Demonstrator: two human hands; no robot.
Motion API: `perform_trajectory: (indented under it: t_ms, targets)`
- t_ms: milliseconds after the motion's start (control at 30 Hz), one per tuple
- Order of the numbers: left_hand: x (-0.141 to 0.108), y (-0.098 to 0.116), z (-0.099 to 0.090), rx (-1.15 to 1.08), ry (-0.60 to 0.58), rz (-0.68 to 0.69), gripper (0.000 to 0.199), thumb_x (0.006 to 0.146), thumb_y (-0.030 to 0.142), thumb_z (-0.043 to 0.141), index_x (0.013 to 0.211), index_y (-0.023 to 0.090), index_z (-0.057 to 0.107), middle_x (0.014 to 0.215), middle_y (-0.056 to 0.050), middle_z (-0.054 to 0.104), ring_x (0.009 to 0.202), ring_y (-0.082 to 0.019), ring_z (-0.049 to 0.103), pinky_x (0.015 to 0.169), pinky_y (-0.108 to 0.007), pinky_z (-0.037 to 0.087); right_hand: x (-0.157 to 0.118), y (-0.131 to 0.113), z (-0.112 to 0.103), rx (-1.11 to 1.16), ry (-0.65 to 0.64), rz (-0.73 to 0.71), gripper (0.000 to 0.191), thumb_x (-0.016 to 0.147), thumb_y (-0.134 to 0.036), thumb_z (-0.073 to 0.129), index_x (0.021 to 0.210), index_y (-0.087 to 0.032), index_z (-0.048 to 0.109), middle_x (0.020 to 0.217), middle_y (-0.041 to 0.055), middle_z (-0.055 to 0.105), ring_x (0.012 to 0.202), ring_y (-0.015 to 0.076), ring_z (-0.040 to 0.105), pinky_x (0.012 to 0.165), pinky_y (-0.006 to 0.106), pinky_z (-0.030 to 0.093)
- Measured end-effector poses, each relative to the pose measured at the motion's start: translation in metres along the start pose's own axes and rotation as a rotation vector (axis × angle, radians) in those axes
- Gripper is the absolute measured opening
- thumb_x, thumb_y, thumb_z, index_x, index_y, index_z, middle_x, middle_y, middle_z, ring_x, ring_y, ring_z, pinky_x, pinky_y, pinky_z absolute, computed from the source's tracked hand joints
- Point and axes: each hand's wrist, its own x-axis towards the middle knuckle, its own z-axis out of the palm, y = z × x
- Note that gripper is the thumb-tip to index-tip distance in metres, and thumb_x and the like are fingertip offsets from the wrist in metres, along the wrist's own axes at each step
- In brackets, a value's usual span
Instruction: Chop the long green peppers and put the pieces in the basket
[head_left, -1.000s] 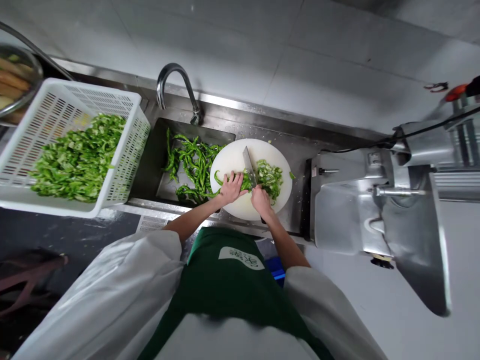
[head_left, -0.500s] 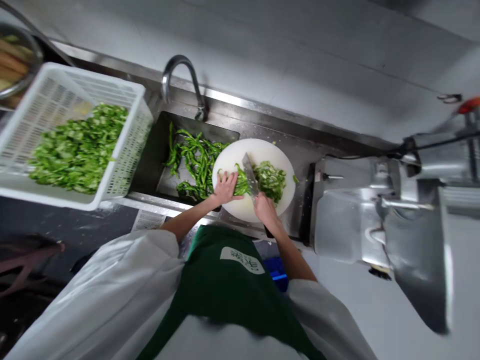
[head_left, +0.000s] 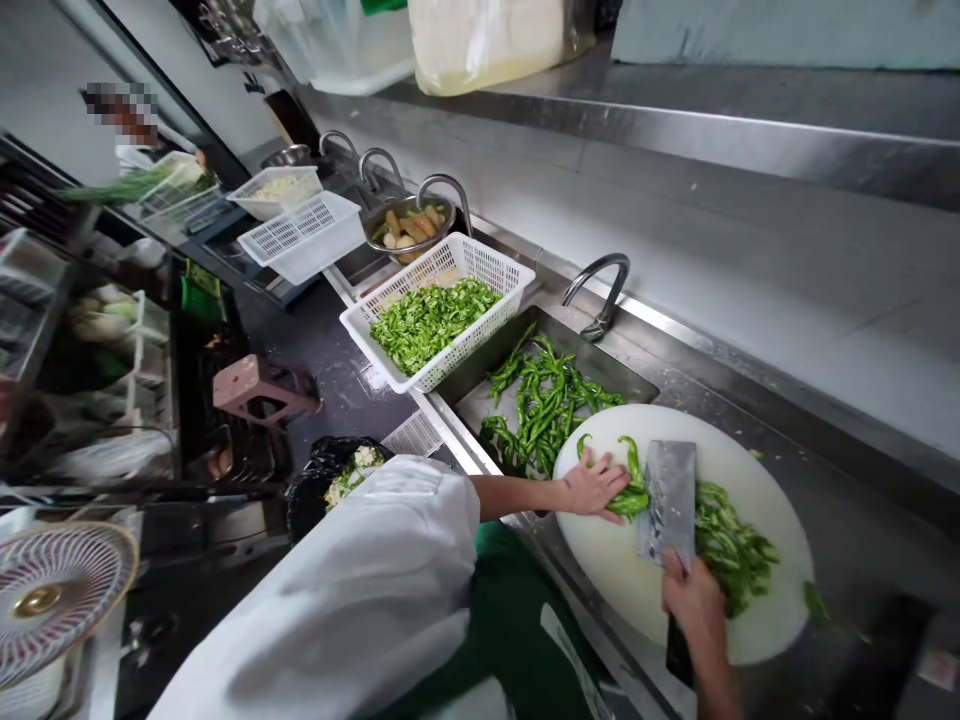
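Observation:
My left hand (head_left: 598,486) lies spread on whole green chili peppers (head_left: 628,500) on the round white cutting board (head_left: 622,590), its fingers apart. In my right hand (head_left: 694,598), the fingers are wrapped round the dark handle of a cleaver (head_left: 670,500). The wide blade, with wet bits stuck to it, stands between the whole peppers and a heap of sliced peppers (head_left: 731,550). More whole peppers (head_left: 544,400) lie in the steel sink (head_left: 480,385) to the left of the board.
A white plastic basket (head_left: 517,282) of cut green peppers stands beyond the sink, below a curved faucet (head_left: 619,275). Farther off are a metal bowl (head_left: 442,225) of vegetables and a person (head_left: 131,140). A pink stool (head_left: 244,388) and a black-bagged bin (head_left: 307,490) stand left.
My view has swung left, bringing in the farther counter, the shelf above and the floor area. Both hands stay at the board, the right still holding the cleaver, whose broad face now shows more.

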Motion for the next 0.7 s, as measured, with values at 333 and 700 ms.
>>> perform_trajectory:
  t_ms: [333,700]
  targets:
    - [0.041,-0.012,-0.061,-0.275,-0.152,-0.095,0.048,0.102,0.033,0.039,0.147,0.025,0.054,0.152,-0.015,0.049,0.140,-0.037,0.040,0.109,-0.073,0.031,-0.044,-0.007,-0.002,0.138,0.074,0.172,0.036,0.105,-0.028,0.034,0.104,-0.021,0.069,0.094,0.0163,0.074,0.093,0.0267,0.071,0.076,0.033,0.047]
    - [0.100,-0.072,-0.050,-0.409,-0.376,0.185,0.044,0.096,0.025,0.046,0.134,0.017,0.068,0.128,-0.010,0.067,0.118,-0.025,0.058,0.107,-0.039,0.044,-0.040,-0.013,-0.005,0.249,0.076,0.291,0.033,0.108,-0.030,0.039,0.120,-0.008,0.061,0.110,0.0183,0.072,0.108,0.0258,0.067,0.087,0.029,0.043]
